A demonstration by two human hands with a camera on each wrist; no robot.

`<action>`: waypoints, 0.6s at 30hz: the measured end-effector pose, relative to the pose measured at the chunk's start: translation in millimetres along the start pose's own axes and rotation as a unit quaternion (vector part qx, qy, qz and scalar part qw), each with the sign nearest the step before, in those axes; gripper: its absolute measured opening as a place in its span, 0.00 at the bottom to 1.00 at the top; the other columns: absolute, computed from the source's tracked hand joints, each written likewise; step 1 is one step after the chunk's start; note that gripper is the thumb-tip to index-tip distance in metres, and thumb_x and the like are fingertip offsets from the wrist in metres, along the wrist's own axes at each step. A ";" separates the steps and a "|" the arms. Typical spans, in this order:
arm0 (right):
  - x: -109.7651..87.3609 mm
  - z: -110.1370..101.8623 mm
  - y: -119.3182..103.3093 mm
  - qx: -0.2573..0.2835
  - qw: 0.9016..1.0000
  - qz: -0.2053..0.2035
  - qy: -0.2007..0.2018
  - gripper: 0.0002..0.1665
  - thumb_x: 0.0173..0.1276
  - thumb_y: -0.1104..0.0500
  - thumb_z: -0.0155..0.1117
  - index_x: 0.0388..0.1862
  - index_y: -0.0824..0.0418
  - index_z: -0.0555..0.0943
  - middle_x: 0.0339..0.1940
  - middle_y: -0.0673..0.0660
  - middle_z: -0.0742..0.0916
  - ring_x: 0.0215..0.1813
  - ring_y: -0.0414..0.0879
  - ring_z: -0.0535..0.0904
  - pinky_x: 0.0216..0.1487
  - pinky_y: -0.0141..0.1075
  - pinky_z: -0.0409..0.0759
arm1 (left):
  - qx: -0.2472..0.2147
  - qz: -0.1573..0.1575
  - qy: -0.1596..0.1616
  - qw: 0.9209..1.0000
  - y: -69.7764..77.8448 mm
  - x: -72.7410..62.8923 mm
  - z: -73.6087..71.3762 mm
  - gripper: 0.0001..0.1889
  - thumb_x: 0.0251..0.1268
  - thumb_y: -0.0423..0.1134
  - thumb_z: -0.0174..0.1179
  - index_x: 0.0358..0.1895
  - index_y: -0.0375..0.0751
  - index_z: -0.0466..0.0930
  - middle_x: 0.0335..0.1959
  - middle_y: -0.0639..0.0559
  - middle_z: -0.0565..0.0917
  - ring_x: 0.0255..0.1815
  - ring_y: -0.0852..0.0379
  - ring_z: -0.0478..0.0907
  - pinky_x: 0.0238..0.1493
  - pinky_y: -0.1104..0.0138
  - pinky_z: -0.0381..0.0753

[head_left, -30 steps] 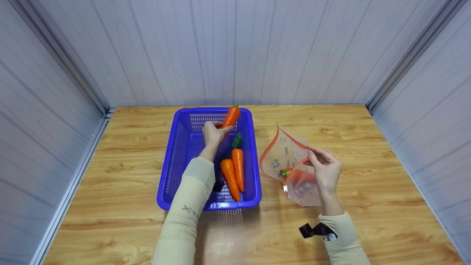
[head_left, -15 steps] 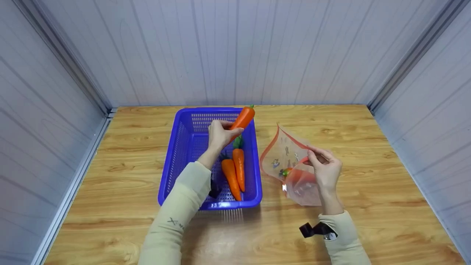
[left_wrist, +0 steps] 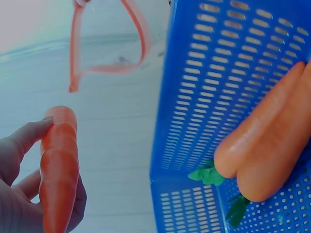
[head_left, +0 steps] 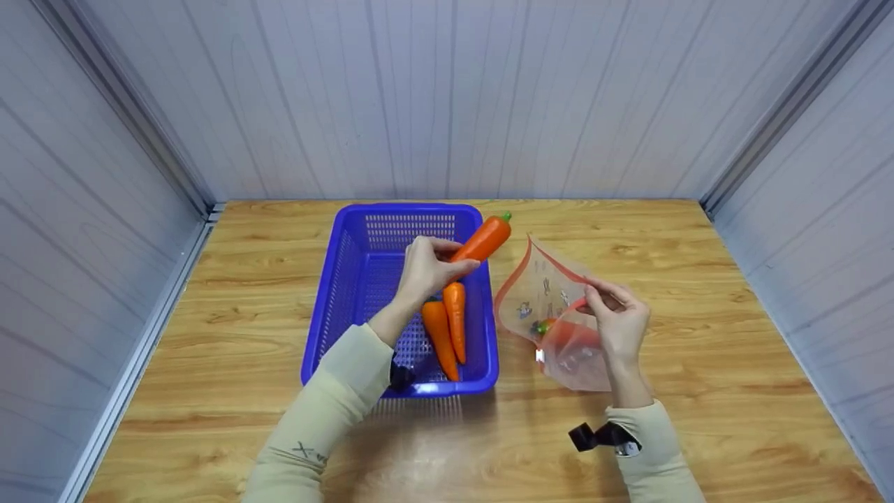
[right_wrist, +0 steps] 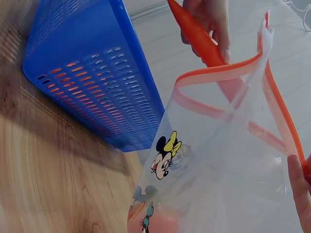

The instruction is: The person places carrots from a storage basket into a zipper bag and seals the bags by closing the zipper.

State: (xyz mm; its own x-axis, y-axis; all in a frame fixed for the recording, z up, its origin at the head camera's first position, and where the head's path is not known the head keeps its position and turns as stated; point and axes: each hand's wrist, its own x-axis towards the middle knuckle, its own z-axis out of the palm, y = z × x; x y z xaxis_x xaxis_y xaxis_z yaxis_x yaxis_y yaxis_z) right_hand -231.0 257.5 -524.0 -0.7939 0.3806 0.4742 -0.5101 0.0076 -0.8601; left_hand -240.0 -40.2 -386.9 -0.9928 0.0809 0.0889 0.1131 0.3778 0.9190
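An orange carrot (head_left: 483, 240) is held in my left hand (head_left: 431, 271) above the right rim of the blue basket, its green stem end pointing up and to the right. Two more carrots (head_left: 438, 339) lie side by side in the basket (head_left: 318, 314), and their green tops show in the left wrist view. My right hand (head_left: 620, 321) pinches the orange-edged mouth of a clear zipper bag (head_left: 538, 286) and keeps it spread apart. Through the bag's film shows an orange thing with a green end (head_left: 544, 326). Cartoon prints (right_wrist: 165, 155) decorate the bag in the right wrist view.
The wooden table (head_left: 712, 314) carries both basket and bag. A strip of bare table separates the basket's right side from the bag. Pale panel walls (head_left: 447, 98) stand at the back and on both sides. A white slider (head_left: 540, 355) sits on the bag's near edge.
My left hand has carried the carrot rightward, from over the basket's inside to over its right rim, and the carrot has tilted further right. The right hand and bag have stayed in place.
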 end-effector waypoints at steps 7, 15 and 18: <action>-5.2 12.6 -25.8 0.014 1.000 0.025 0.006 0.10 0.51 0.69 0.66 0.34 0.73 0.82 0.28 0.65 0.77 0.22 0.52 0.79 0.22 0.38 0.79 | 0.033 0.053 -0.026 0.998 7.5 -16.1 1.3 0.17 0.41 0.39 0.71 0.37 0.33 0.83 0.29 0.47 0.83 0.26 0.57 0.77 0.29 0.69 0.77; -6.7 13.1 -24.5 0.004 1.000 0.021 0.002 0.10 0.52 0.68 0.66 0.34 0.72 0.82 0.28 0.65 0.77 0.21 0.51 0.79 0.22 0.39 0.79 | 0.097 0.082 -0.058 0.990 12.0 -29.8 7.9 0.15 0.42 0.39 0.70 0.35 0.34 0.83 0.28 0.49 0.81 0.26 0.58 0.75 0.28 0.71 0.76; -6.9 12.3 -22.2 0.006 1.000 0.014 -0.001 0.10 0.52 0.68 0.66 0.34 0.72 0.82 0.28 0.65 0.77 0.21 0.51 0.79 0.22 0.39 0.79 | 0.120 0.073 -0.072 0.987 13.0 -33.7 11.4 0.15 0.42 0.39 0.70 0.35 0.34 0.83 0.28 0.49 0.81 0.26 0.59 0.75 0.29 0.71 0.75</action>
State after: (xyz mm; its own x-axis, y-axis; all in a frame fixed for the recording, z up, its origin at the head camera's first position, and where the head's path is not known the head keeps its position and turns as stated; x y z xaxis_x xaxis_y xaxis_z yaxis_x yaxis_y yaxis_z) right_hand -218.3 243.4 -505.8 -0.8087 0.3779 0.4507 -0.4918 -0.0141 -0.8706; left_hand -204.6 -27.5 -382.3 -0.9509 0.2750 0.1422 0.2783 0.5585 0.7814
